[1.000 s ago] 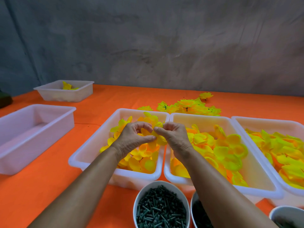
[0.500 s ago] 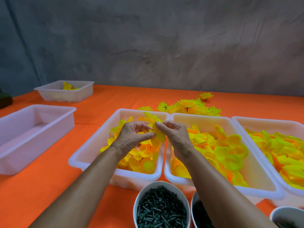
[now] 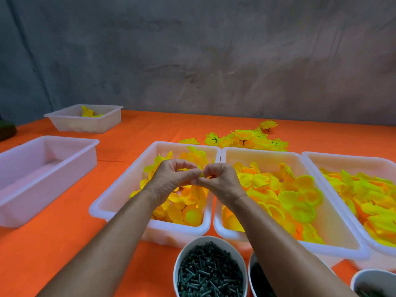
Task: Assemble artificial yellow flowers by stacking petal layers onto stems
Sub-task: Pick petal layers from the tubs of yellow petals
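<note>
The left hand [image 3: 171, 181] and right hand [image 3: 220, 183] met at the centre of the frame, fingertips touching, both pinching a small yellow petal piece [image 3: 202, 174] between them. They hovered above a white tray [image 3: 120, 189] of yellow petals. Finished flowers [image 3: 246, 139] lay on the orange table [image 3: 64, 243] behind the trays; a bowl of green stems [image 3: 210, 273] sat at bottom centre.

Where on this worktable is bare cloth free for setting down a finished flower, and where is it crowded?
Free patches: the orange cloth between the empty left bin and the first petal bin, and the strip behind it toward the small far bin. Crowded: the three petal bins stand side by side, the stem bowls sit close in front, and the finished flowers lie behind.
</note>
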Available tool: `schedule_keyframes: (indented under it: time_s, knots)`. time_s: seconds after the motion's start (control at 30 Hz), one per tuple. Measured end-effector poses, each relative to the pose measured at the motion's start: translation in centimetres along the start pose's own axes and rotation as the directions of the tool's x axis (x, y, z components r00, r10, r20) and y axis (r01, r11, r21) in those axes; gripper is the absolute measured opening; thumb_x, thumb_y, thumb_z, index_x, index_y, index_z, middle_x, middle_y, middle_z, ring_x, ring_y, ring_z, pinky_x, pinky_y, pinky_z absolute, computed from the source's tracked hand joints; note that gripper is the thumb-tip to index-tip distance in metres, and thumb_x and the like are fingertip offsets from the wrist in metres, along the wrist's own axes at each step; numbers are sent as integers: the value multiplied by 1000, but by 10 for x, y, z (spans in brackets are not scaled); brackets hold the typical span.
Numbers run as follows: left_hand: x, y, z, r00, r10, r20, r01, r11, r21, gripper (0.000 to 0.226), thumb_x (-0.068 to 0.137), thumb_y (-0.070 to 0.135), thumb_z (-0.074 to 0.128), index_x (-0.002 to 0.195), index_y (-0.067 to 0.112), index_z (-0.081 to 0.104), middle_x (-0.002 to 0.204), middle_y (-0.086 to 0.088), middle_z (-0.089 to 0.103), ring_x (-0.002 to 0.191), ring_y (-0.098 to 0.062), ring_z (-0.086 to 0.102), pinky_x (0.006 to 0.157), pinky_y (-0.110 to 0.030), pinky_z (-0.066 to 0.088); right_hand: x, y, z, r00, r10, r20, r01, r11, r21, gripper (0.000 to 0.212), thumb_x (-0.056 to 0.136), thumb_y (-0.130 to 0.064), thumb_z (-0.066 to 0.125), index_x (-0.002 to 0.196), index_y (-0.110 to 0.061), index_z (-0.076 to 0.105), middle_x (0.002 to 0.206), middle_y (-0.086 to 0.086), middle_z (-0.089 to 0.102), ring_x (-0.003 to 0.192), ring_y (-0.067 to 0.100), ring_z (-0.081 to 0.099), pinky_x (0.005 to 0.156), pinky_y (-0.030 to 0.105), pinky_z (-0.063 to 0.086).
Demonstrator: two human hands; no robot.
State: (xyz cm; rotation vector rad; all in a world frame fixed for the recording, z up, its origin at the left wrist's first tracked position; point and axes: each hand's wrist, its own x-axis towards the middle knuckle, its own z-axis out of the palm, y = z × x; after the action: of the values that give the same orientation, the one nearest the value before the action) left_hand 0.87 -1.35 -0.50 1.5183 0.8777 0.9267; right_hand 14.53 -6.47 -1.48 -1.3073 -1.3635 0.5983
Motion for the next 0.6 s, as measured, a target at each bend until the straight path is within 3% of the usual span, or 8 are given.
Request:
schedule_keyframes:
  time_s: [0.07,0.17,0.33,0.43,0.5,0.6]
  knots:
    - [2,0,-1,1000,16,-22,-18,996,-88,9,78,10,72,86,8,68,86,-10,68,68,-13,65,66,-25,55,0,-2,-2,1000,14,-5,-14,994,106,29,71,-3,79,57,-9,54,59,5,38,62,16,33,58,29,29]
    - [3,1,-3,998,22,-61,-32,987,-159,10,82,3,66,92,4,66,85,-11,65,74,-18,61,67,-21,55,0,-4,-5,995,39,-97,-15,971,239,31,76,-2,74,58,-11,51,56,-1,40,56,8,35,53,20,31]
    - [8,-3,-7,979,41,-201,-53,997,-54,23,74,-15,65,85,5,67,78,-11,63,76,-22,56,75,-32,48,4,-4,-5,972,86,-220,-9,945,327,8,89,-1,60,85,1,55,81,16,54,76,23,48,69,36,40]
    - [13,-8,-12,939,41,-342,-56,998,-35,20,74,-13,67,86,3,68,83,-13,65,80,-21,58,78,-31,49,5,-3,-7,958,117,-263,-12,929,371,9,90,-1,58,85,-5,52,85,18,57,80,26,55,70,37,45]
    - [16,-11,-16,891,39,-453,-62,997,-36,17,75,-7,70,80,9,67,82,-10,64,78,-21,58,70,-26,49,5,-3,-8,959,134,-251,-22,915,404,11,89,0,60,88,-8,53,89,20,60,82,27,59,71,36,48]
    - [20,-14,-19,853,39,-521,-82,995,-59,15,77,0,73,72,12,64,81,-11,64,77,-22,59,78,-35,52,4,-5,-8,970,131,-205,-32,904,426,16,86,-1,64,94,-13,59,87,12,68,77,17,65,65,25,51]
